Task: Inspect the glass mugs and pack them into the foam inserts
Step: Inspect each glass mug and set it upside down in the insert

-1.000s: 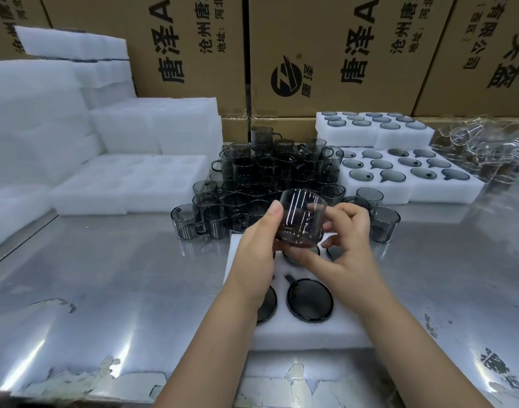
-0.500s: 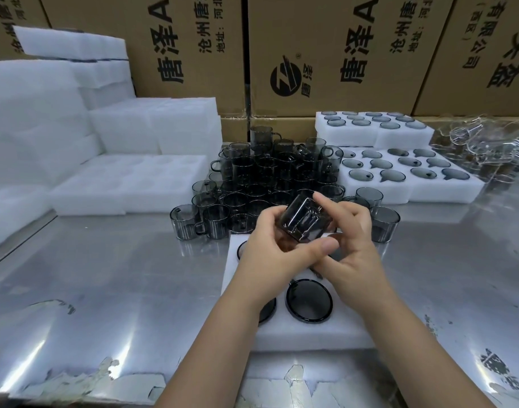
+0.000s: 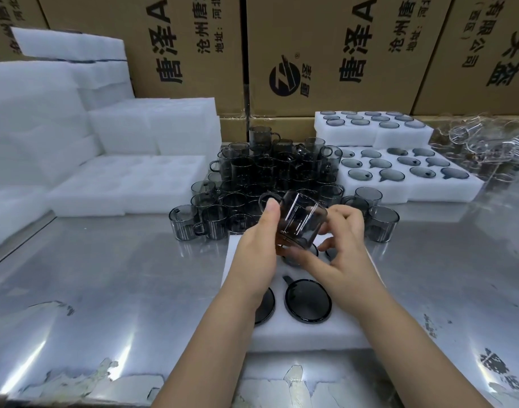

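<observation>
While both hands hold one mug [image 3: 303,222] tilted in the air just above the near insert [image 3: 311,334], it is not yet in any pocket. The left hand [image 3: 256,260] wraps the left side, with the thumb pressed up on the wall beside the handle [image 3: 268,198]. The right hand [image 3: 345,248] takes the other side with thumb and fingers curled on the glass. So both hands are closed on the same mug.

I judge the mug to be light, stiff and fragile. It is thin smoky glass and smooth, so it may slip in the fingers, and it would chip if it knocked against another. The best hold seems to be the body between thumb and fingers, or the handle, and not the rim alone. The foam looks soft and should give a little when the mug is pushed in.

By count there is one mug in hand. In the near insert two packed mugs [image 3: 308,300] are plain to see, and at least one more is partly hidden under the hands. The pile [image 3: 270,172] of loose mugs beyond the hands stands in layers, too many to count. At the far right, two levels of full inserts [image 3: 423,191] show about twelve mugs each. Empty foam [image 3: 128,184] lies in several stacks at the left. The clear glasses [image 3: 481,142] at the far right are too blurred to count.
</observation>
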